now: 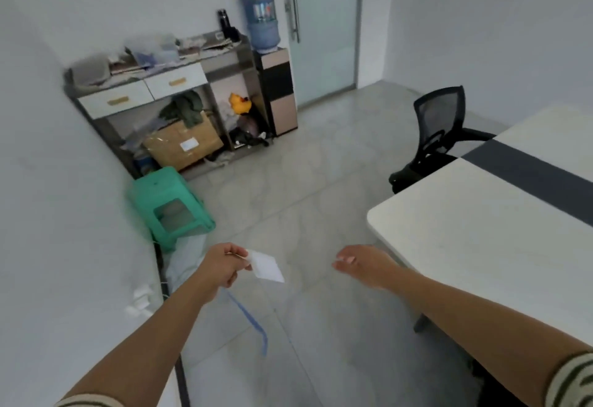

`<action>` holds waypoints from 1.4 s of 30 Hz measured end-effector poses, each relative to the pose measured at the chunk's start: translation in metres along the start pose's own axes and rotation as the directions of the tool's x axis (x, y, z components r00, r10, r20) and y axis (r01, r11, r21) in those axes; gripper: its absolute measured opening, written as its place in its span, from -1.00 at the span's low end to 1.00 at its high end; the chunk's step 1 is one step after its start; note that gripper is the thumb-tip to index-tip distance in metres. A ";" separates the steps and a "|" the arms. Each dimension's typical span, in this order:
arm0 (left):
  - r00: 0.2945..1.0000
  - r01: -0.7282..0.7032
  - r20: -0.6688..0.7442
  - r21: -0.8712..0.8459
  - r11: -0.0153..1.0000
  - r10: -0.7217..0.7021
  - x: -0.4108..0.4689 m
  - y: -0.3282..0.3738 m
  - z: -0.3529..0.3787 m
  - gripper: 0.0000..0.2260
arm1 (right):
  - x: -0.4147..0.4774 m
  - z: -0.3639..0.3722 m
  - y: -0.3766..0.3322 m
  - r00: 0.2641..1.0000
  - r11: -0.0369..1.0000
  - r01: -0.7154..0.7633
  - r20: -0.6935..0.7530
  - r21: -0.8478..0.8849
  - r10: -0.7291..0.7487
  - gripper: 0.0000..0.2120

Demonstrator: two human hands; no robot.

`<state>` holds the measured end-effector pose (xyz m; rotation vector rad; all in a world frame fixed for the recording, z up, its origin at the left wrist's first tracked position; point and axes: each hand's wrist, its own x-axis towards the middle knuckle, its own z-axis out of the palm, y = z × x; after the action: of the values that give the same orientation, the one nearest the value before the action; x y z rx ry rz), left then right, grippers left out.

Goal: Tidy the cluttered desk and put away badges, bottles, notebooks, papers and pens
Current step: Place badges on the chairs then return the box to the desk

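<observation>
cabinet: side cabinet (144, 92) stood against the far wall, its top piled with papers and bags. A card dropped on that heap could have slid off or got buried. Both drawers were closed, so using one would have needed a free hand.
stool: green stool (170, 204) sat by the left wall, between the person and the cabinet. It was a trip point for anyone watching the hand rather than the floor.
left hand: left hand (221, 267) pinched the badge (266, 267) at one edge with thumb and fingertips only. The thin grip meant the card could have twisted out.
badge: white card, held in the air over the floor, well off the desk's left edge and resting on nothing.
lanyard: blue lanyard (253, 320) hung loose below the card — likeliest snag. Caught on the stool or stepped on, it could have yanked the card free. Couldn't tell if it touched the floor.
right hand: right hand (362, 264) held nothing, fingers relaxed, just off the desk's near-left corner — free to gather the strap.
desk: desk (481, 230) showed only its left part, so remaining clutter couldn't be judged.
</observation>
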<state>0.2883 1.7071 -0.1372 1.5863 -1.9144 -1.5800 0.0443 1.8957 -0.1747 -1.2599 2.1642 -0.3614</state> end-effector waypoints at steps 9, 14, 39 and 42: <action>0.998 -0.022 -0.055 -0.063 0.998 0.018 0.138 0.043 -0.110 -0.90 | 0.174 -0.020 -0.102 0.997 0.989 0.069 0.048 -0.127 -0.063 -0.63; 0.998 -0.026 -0.058 -0.069 0.997 0.022 0.223 0.073 -0.127 -0.91 | 0.273 -0.050 -0.112 0.995 0.982 0.095 0.049 -0.164 -0.088 -0.64; 0.970 -0.132 -0.235 -0.294 0.947 0.063 0.714 0.301 -0.333 -0.91 | 0.847 -0.266 -0.298 0.944 0.916 0.330 0.081 -0.226 -0.320 -0.72; 0.968 -0.155 -0.233 -0.276 0.949 0.090 0.778 0.338 -0.365 -0.92 | 0.918 -0.297 -0.322 0.951 0.931 0.309 0.061 -0.193 -0.303 -0.84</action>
<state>0.0274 0.8240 -0.0653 1.4200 -1.5517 -1.4868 -0.2543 0.9256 -0.1109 -1.7141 2.0167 -0.2506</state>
